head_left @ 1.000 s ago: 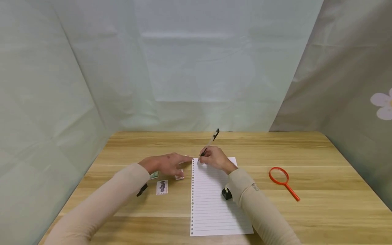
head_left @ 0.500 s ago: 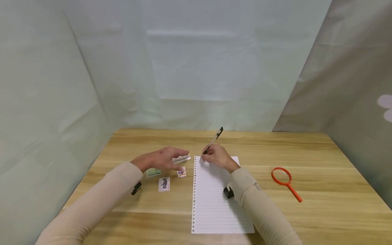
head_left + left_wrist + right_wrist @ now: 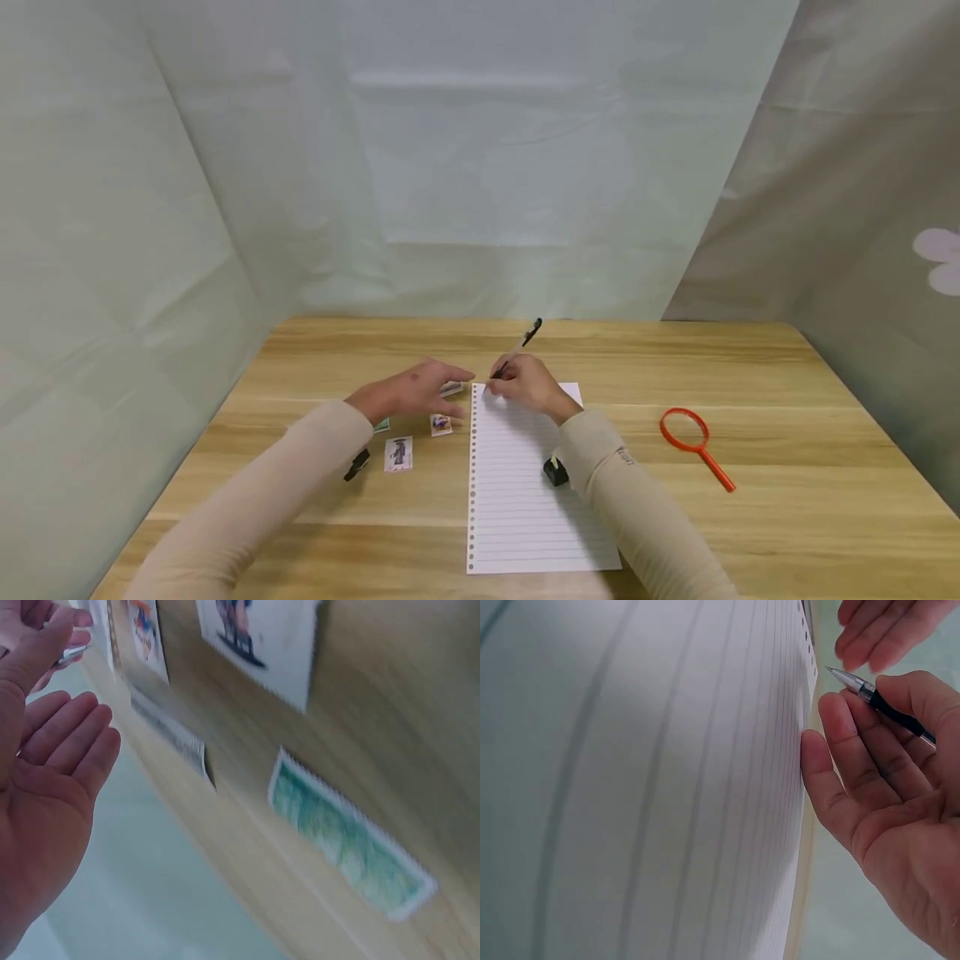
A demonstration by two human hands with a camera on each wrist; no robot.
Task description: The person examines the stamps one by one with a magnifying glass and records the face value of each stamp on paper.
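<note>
Backdrop: pale green cloth (image 3: 480, 167) hung on three sides, creased and softly folded; a white flower print shows at the right edge
Table: light wood (image 3: 787, 517) with long straight grain, smooth and matte
Paper: white ruled sheet (image 3: 525, 500), rectangular, punched holes down its left edge, flat at the table's middle; its near right corner is covered by the right sleeve
Sleeves: beige knit on both forearms, each with a small black wrist device; the one on the left wrist is mostly hidden
Left hand: left hand (image 3: 416, 392) slack and flat-fingered, gripping nothing, above the stamps just left of the sheet's top corner
Right hand: right hand (image 3: 528, 385) curled round the pen, its little-finger side on the sheet's top edge
Magnifier: orange plastic ring and straight handle (image 3: 693, 446), well apart to the right
Pen: slim clear barrel with black grip and cap (image 3: 516, 350), tilted up and away, silver tip at the sheet's top left corner
Stamps: small perforated paper rectangles (image 3: 397, 454) lying flat left of the sheet; a green one (image 3: 349, 844) is blurred in the left wrist view, and one is part hidden under the left hand
</note>
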